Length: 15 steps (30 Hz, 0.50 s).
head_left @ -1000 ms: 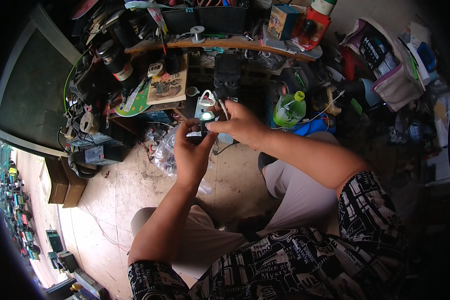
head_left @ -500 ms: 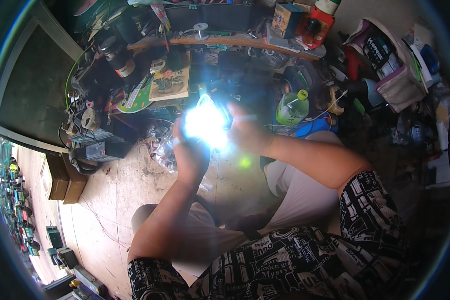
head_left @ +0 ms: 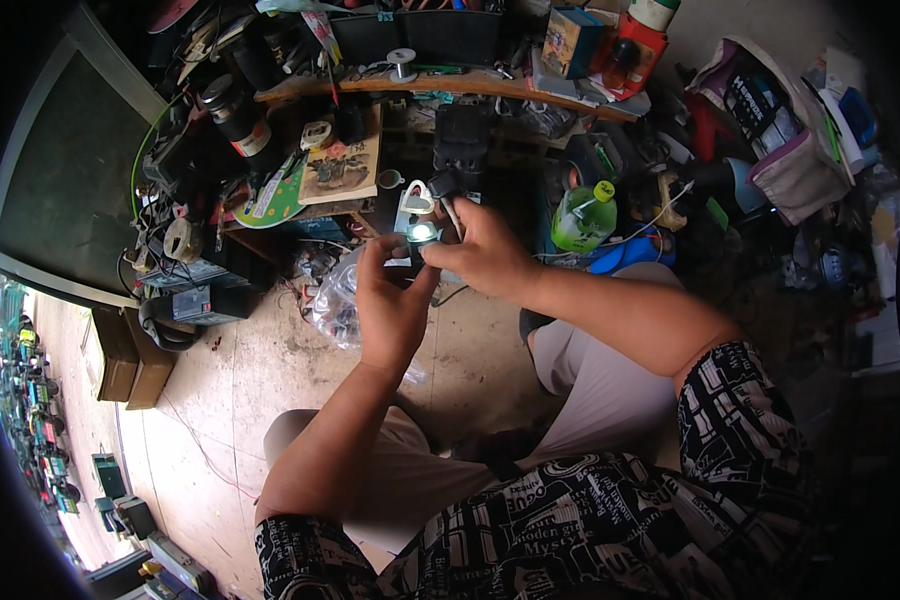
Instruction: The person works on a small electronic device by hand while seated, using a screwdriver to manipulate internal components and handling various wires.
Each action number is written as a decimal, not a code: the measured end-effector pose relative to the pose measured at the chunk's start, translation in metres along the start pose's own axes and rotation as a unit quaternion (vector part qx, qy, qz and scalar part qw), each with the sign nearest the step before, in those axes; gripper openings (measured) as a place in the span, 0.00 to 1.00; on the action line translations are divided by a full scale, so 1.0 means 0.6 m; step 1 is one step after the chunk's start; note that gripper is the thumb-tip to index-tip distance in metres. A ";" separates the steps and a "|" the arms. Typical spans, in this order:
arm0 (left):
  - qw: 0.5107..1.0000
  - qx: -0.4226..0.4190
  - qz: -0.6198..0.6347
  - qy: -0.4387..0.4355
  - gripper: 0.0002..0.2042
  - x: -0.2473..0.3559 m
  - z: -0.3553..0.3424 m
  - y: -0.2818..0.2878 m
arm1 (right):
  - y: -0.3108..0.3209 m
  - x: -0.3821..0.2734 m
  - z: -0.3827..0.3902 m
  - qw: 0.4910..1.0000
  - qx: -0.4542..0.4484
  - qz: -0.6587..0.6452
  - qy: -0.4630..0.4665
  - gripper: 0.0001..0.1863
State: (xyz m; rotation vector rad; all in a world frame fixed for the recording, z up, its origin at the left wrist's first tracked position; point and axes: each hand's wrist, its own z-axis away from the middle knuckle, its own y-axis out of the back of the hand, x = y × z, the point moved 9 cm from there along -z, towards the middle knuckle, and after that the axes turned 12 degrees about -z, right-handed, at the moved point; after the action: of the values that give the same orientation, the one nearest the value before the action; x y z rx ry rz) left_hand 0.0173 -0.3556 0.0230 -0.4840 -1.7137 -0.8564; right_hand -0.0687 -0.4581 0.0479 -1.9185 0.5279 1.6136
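Both hands meet around a small lit lamp [head_left: 422, 232] in front of me, its round light glowing white. A white rounded-triangle loop [head_left: 418, 198] shows just beyond the glow; whether it belongs to the lamp, I cannot tell. My left hand [head_left: 395, 310] pinches the lamp from the left and below, thumb and fingers closed on it. My right hand [head_left: 492, 250] grips its right side. A dark blocky piece [head_left: 444, 186] sits by the right fingers, and how it joins the lamp is hidden.
A clear plastic bag [head_left: 338, 310] lies on the floor beside my left hand. A bottle of green liquid [head_left: 584, 218] stands to the right. A book [head_left: 340, 165] rests on the low bench at left. Beyond runs a wooden shelf edge [head_left: 470, 85] with a white spool [head_left: 402, 65].
The lamp's strong glare, which washed out both hands, has shrunk to a small bright spot. Fingers and the lamp's surroundings now show. Both hands stay in nearly the same place.
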 end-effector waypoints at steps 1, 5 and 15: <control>1.000 0.003 -0.017 -0.015 0.16 0.003 0.000 0.000 | 0.000 0.001 0.000 1.000 0.000 0.000 0.000 0.16; 0.998 0.012 -0.040 -0.036 0.15 0.012 0.002 0.003 | 0.000 0.009 -0.002 1.000 0.000 0.023 0.001 0.17; 1.000 0.007 0.018 0.016 0.16 -0.004 0.003 0.003 | -0.005 0.027 0.000 0.999 -0.014 -0.027 -0.028 0.19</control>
State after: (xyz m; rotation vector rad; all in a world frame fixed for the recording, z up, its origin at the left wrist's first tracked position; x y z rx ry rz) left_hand 0.0181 -0.3527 0.0207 -0.4876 -1.6749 -0.8212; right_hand -0.0634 -0.4547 0.0325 -1.8858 0.4308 1.6424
